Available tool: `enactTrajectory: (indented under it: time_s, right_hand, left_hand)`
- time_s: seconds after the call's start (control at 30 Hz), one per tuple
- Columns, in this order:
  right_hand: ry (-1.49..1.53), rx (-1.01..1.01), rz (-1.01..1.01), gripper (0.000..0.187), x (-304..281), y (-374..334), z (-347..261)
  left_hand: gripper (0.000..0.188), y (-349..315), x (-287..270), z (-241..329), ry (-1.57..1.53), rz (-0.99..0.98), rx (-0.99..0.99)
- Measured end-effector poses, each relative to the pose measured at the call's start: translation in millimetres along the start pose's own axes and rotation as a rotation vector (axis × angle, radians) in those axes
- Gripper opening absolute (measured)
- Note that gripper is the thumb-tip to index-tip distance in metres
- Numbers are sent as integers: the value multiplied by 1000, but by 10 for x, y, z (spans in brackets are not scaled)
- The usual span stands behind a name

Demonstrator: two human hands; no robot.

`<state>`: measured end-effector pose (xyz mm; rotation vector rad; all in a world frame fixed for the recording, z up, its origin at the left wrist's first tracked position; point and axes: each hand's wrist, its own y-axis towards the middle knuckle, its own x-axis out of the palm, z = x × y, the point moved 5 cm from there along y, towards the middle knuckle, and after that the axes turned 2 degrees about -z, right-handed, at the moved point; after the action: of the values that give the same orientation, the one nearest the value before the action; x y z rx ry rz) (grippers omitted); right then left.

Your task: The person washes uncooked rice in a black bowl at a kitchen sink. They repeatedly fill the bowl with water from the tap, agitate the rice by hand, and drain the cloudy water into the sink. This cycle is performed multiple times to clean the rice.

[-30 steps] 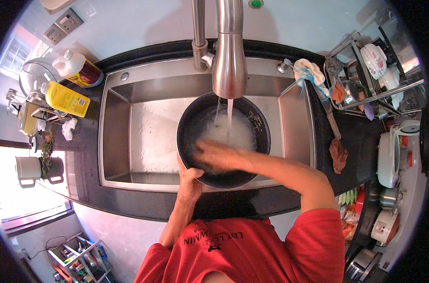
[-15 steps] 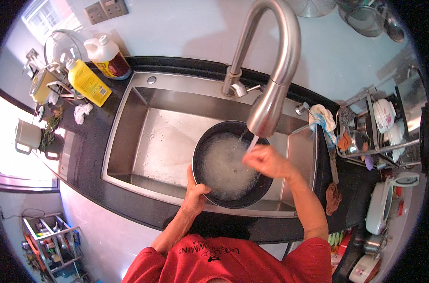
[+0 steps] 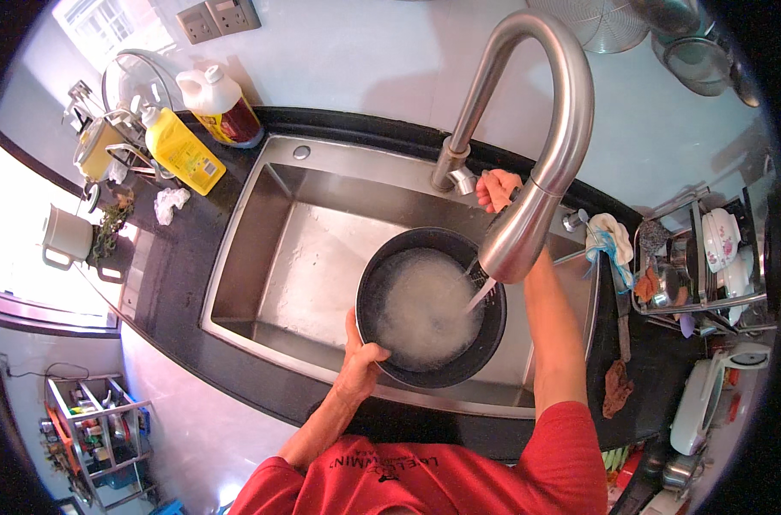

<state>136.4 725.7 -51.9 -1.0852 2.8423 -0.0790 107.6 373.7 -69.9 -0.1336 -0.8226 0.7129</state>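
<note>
A dark round pot [image 3: 369, 300] sits in the steel sink, holding cloudy water over a pale, grainy mass [image 3: 425, 300]. My left hand [image 3: 360, 362] grips its near-left rim, thumb over the edge and fingers outside. From the spray head [image 3: 519, 245] of the tall steel tap [image 3: 575, 112], water runs into the pot's right side. Beyond the pot, my right hand [image 3: 498, 189] is at the tap's lever with its fingers curled around it. The spray head partly covers that wrist, and the lever's tip is hidden by the hand.
The sink [image 3: 262, 249] is set in a black counter [image 3: 172, 283]. A yellow bottle [image 3: 182, 150] and a white-handled jug [image 3: 221, 107] stand at the back left. A dish rack [image 3: 699, 257] with bowls stands right, near a hanging cloth [image 3: 609, 240].
My right hand has left the space over the pot and reached back to the tap's lever. The water stream now looks wider. The view has shifted slightly; my left hand keeps its grip.
</note>
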Motion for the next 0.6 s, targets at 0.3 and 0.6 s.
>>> enactTrajectory:
  time_s: [0.3, 0.6]
  right_hand:
    - [-124, -192, 79, 33, -187, 291, 204]
    - [-1186, -523, -602, 19, 1211, -1318, -57]
  left_hand:
    - [81, -1, 27, -24, -22, -7, -36]
    - [86, -101, 102, 11, 76, -20, -8]
